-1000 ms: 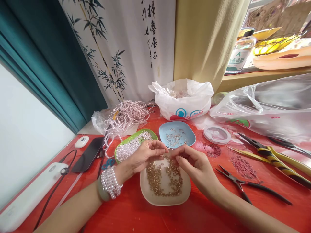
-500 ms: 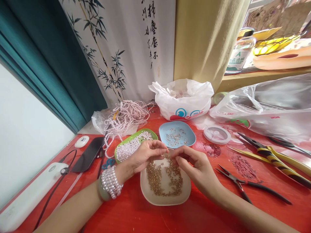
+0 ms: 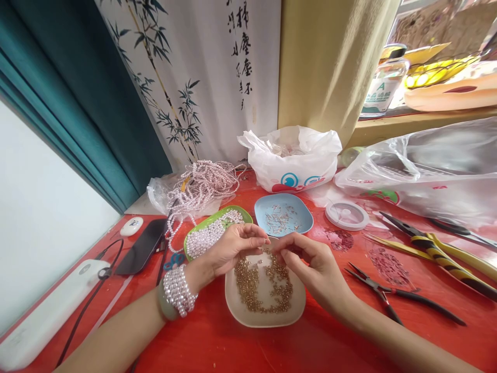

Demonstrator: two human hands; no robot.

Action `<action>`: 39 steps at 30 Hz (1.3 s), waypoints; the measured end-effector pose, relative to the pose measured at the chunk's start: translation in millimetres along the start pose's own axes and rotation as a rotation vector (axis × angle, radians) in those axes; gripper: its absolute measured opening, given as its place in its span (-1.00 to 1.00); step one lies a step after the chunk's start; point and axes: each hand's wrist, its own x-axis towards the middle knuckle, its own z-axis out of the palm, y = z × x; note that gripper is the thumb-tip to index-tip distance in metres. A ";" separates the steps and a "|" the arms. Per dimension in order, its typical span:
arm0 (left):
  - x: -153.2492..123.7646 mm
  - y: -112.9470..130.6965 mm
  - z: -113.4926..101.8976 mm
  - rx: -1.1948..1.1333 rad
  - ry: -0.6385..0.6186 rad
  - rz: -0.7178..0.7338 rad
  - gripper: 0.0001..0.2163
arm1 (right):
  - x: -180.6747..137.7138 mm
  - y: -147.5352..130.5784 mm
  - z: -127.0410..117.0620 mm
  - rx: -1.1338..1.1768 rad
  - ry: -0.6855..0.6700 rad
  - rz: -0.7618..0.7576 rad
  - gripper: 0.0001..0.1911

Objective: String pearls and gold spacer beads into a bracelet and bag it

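Note:
My left hand (image 3: pixel 233 248) and my right hand (image 3: pixel 308 264) meet fingertip to fingertip above a beige dish (image 3: pixel 236 311) full of small gold beads (image 3: pixel 248 285). Both hands are pinched shut on something tiny that I cannot make out. A wide pearl bracelet (image 3: pixel 176 290) wraps my left wrist. Just beyond my left hand lies a green dish of pearl beads (image 3: pixel 205 235). A blue dish (image 3: pixel 303 217) with small metal findings sits behind the fingertips.
Pliers (image 3: pixel 392 295) and yellow-handled tools (image 3: pixel 438 251) lie at the right on the red table (image 3: pixel 310 347). A thread spool (image 3: pixel 346 215), plastic bags (image 3: pixel 291 160), pearl strands (image 3: pixel 202 186), a phone (image 3: pixel 140 246) and a white power bank (image 3: pixel 50 305) stand around.

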 end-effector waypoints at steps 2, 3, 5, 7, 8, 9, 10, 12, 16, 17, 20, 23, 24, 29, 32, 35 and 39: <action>0.6 -0.2 0.4 -0.002 0.001 0.000 -0.90 | -0.2 0.8 0.0 -0.001 0.001 0.002 -0.83; 0.9 -0.3 0.6 -0.003 0.003 0.000 -0.89 | -0.2 1.3 0.0 -0.003 0.001 0.002 -0.83; 1.3 -0.4 0.5 -0.005 0.008 -0.001 -0.89 | -0.1 2.2 -0.1 -0.006 0.001 0.001 -0.83; 1.2 -0.3 0.2 -0.005 0.006 -0.004 -0.88 | -0.1 3.0 -0.3 -0.011 -0.001 -0.002 -0.83; 1.0 -0.1 0.1 -0.005 0.005 -0.005 -0.87 | -0.2 3.2 -0.3 -0.015 -0.003 -0.003 -0.83; 0.7 0.1 0.1 -0.004 0.004 -0.006 -0.87 | -0.3 3.4 -0.4 -0.018 -0.004 -0.001 -0.83; 0.2 0.5 0.3 -0.001 0.006 -0.005 -0.87 | -0.3 3.5 -0.4 -0.022 -0.005 0.001 -0.84; -0.5 1.1 1.1 0.015 0.010 0.001 -0.87 | -0.4 3.6 -0.1 -0.031 -0.008 0.006 -0.83; -0.2 1.4 2.4 0.091 0.017 0.039 -0.88 | -0.3 3.7 1.1 -0.069 -0.003 -0.004 -0.83; 0.2 1.4 2.6 0.116 0.022 0.055 -0.88 | -0.5 3.6 1.3 -0.083 -0.002 -0.010 -0.83; 0.6 2.8 2.8 0.206 0.047 0.118 -0.89 | -1.1 3.2 1.2 -0.107 -0.017 -0.016 -0.82; -1.9 6.2 3.7 0.398 0.068 0.230 -0.93 | -0.9 3.7 0.5 -0.098 -0.032 0.012 -0.82; -3.3 7.3 4.2 0.474 0.071 0.282 -0.94 | -0.4 4.3 0.3 -0.086 -0.034 0.025 -0.83; -9.8 10.0 7.8 0.692 0.059 0.458 -0.95 | 2.3 10.5 1.4 0.044 -0.072 0.073 -0.86; -11.4 10.2 9.5 0.740 0.063 0.486 -0.95 | 2.4 13.2 2.7 0.149 -0.100 0.074 -0.91; -11.6 10.3 9.6 0.799 0.066 0.490 -0.95 | 1.3 11.7 3.2 0.203 -0.114 0.076 -0.94; -12.3 11.9 9.5 0.880 0.082 0.484 -0.94 | 0.2 5.3 1.6 0.210 -0.134 0.102 -0.93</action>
